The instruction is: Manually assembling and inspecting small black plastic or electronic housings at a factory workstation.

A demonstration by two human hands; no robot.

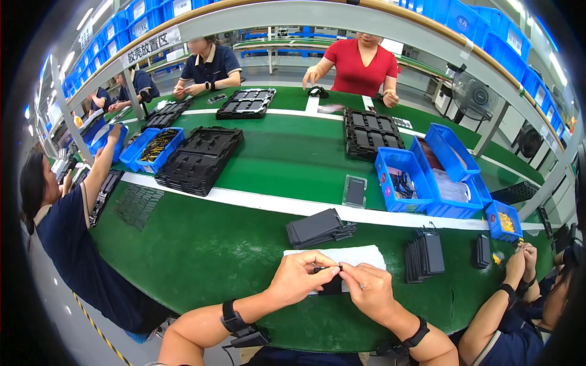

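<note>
I've got the left hand point(295, 277) pinching a small black part point(320, 269), can't tell whether the right hand point(371, 287) grips too, and uneven pressure could flick it loose.

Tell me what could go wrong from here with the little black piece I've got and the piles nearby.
The small black piece sits only between fingertips of the left hand and right hand, so it might slip.
The pile of black slabs just beyond the white sheet is fanned unevenly; a nudge could slide some off.
The black slabs propped upright to the right might topple if knocked.
</note>
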